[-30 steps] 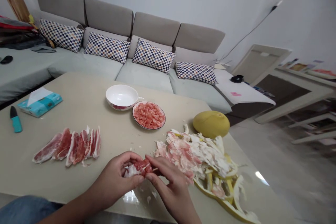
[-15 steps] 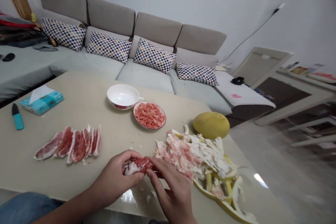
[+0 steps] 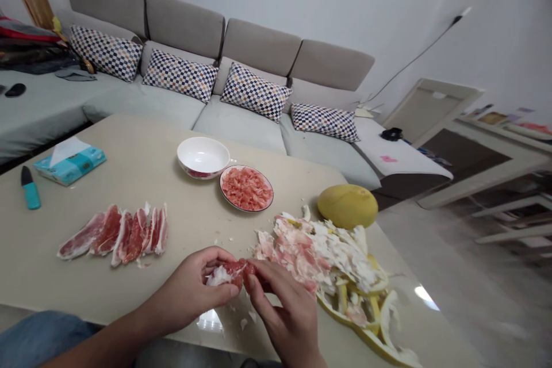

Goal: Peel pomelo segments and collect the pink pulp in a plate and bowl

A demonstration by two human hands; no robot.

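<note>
Between my two hands is a red pomelo segment with white membrane on its left end. My left hand is closed around its left side, thumb in front. The fingertips of my right hand pinch a piece of red flesh at the right end. To the left, several unpeeled pomelo segments lie in a row on the table. Beyond my hands, a dark-rimmed plate holds a heap of red pulp pieces. Peeled membranes and thick rind lie beside my right hand.
A white bowl stands at the table's back, touching or close to the plate. A whole yellow pomelo rests near the right edge. On the left are a tissue pack and a knife with a turquoise handle. A sofa stands behind.
My right fingers have shifted slightly right, and the red flesh at the segment's right end now stands apart a little. My left hand keeps its hold. The view has moved slightly.
</note>
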